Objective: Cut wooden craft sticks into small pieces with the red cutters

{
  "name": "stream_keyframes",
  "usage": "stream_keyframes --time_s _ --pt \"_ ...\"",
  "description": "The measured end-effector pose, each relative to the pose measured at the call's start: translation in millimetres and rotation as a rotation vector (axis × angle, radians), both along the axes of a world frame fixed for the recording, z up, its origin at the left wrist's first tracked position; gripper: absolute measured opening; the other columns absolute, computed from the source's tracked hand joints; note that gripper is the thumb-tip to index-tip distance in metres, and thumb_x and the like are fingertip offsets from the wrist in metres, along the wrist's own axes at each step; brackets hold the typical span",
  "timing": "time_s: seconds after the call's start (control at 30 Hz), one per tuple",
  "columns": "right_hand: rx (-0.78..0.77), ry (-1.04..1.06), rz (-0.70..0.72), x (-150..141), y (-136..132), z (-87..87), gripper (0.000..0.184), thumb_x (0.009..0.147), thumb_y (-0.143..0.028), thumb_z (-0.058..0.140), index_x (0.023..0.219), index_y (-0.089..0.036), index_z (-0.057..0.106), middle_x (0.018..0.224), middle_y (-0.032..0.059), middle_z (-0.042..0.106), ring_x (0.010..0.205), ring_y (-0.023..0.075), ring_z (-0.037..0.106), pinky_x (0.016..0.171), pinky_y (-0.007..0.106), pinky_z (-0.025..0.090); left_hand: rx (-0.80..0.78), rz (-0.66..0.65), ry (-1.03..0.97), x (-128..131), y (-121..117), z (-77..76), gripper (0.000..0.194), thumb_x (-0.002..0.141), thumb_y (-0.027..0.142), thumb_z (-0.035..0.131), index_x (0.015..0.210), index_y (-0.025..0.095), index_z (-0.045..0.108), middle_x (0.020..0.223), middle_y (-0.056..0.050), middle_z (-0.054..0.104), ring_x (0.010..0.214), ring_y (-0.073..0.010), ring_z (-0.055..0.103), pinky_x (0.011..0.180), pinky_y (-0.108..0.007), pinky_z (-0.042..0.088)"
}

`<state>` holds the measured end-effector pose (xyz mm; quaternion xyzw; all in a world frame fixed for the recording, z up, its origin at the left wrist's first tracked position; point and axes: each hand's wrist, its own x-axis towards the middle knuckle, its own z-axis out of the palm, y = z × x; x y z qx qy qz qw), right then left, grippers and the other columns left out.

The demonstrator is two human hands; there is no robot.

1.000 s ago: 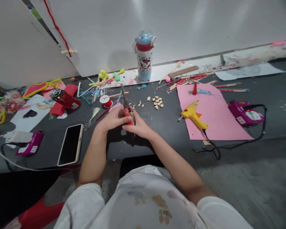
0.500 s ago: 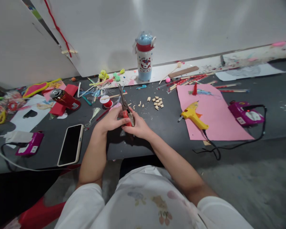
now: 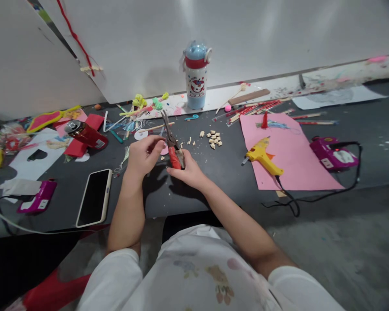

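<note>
There's 1 pr pliers, 1 btl, 2 pwr blks.

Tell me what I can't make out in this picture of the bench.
In the head view:
Pliers: part of the handles, hidden by the right hand.
Left hand: whether it pinches anything, too small and blurred.
Drinking bottle: smallest lettering, too small.
White shirt: lowest print, cut off by the bottom edge.

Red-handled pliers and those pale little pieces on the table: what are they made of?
Pliers: apparently metal, going by the dull grey jaws; the red handles look plastic- or rubber-coated, from their smooth, even colour. Pale little pieces: probably bare wood, matt and cream-coloured like cut sticks, though too small to show grain.
</note>
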<state>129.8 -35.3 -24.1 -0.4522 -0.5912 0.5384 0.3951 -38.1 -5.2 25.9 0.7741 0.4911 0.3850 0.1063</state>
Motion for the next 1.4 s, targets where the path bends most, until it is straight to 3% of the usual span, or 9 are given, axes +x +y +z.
stream_keyframes --time_s 0.13,0.2,0.3,0.43,0.57,0.63,1.1,1.4 --pt "0.088 -0.038 0.006 -1 0 -7.0 0.065 0.066 -0.045 0.069 0.118 -0.018 0.04 0.098 0.0047 0.054 0.082 0.0161 0.054 0.078 0.036 0.049 0.395 0.25 0.073 -5 0 -0.9 0.024 0.088 0.037 0.052 0.096 0.02 0.068 0.091 -0.008 0.067 0.087 -0.0196 0.061 0.083 -0.035 0.045" --pt "0.123 -0.073 0.024 -1 -1 -8.3 0.064 0.067 -0.044 0.069 0.118 -0.018 0.041 0.099 0.0052 0.053 0.086 0.0172 0.054 0.079 0.036 0.048 0.477 0.313 0.11 -9 2 -0.5 0.022 0.085 0.035 0.056 0.099 0.022 0.067 0.098 -0.009 0.065 0.099 -0.0238 0.059 0.093 -0.042 0.041" --pt "0.148 -0.094 0.065 0 -3 -5.8 0.062 0.067 -0.043 0.069 0.116 -0.018 0.042 0.099 0.0053 0.053 0.088 0.0179 0.053 0.079 0.035 0.048 0.468 0.285 0.18 -16 7 -1.2 0.02 0.082 0.034 0.06 0.099 0.024 0.066 0.1 -0.008 0.066 0.102 -0.025 0.058 0.097 -0.045 0.04" --pt "0.144 -0.061 0.114 2 -3 -2.6 0.061 0.069 -0.045 0.068 0.117 -0.017 0.041 0.101 0.0057 0.054 0.088 0.018 0.053 0.078 0.034 0.047 0.398 0.204 0.202 -23 10 -5.8 0.019 0.087 0.033 0.054 0.099 0.024 0.066 0.095 -0.007 0.069 0.096 -0.0226 0.062 0.09 -0.04 0.045" --pt "0.072 0.002 0.114 0 2 -6.4 0.033 0.088 -0.042 0.041 0.112 -0.02 0.045 0.1 0.0052 0.057 0.093 0.0184 0.054 0.087 0.036 0.044 0.347 0.2 0.204 -24 9 -7.9 0.022 0.091 0.032 0.048 0.101 0.024 0.066 0.096 -0.006 0.071 0.093 -0.0198 0.065 0.085 -0.036 0.048" --pt "0.04 -0.006 0.092 -1 4 -9.3 0.027 0.087 -0.033 0.038 0.109 -0.021 0.046 0.1 0.0044 0.058 0.097 0.0187 0.054 0.09 0.036 0.042 0.364 0.206 0.218 -23 9 -7.8 0.022 0.091 0.032 0.049 0.1 0.024 0.067 0.095 -0.006 0.072 0.092 -0.0191 0.066 0.083 -0.034 0.049" --pt "0.077 -0.017 0.121 -1 1 -5.5 0.031 0.081 -0.035 0.047 0.107 -0.017 0.043 0.09 0.0028 0.053 0.086 0.0179 0.052 0.084 0.035 0.043 0.292 0.159 0.215 -22 8 -3.1 0.023 0.092 0.034 0.047 0.099 0.027 0.068 0.093 -0.006 0.072 0.092 -0.0209 0.066 0.081 -0.036 0.05" --pt "0.051 -0.012 0.114 -2 2 -7.3 0.029 0.085 -0.035 0.044 0.11 -0.019 0.043 0.101 0.0058 0.057 0.098 0.0195 0.054 0.092 0.037 0.041 0.279 0.141 0.242 -24 8 -3.1 0.024 0.091 0.031 0.045 0.101 0.028 0.067 0.092 -0.006 0.071 0.091 -0.0215 0.066 0.079 -0.036 0.051"
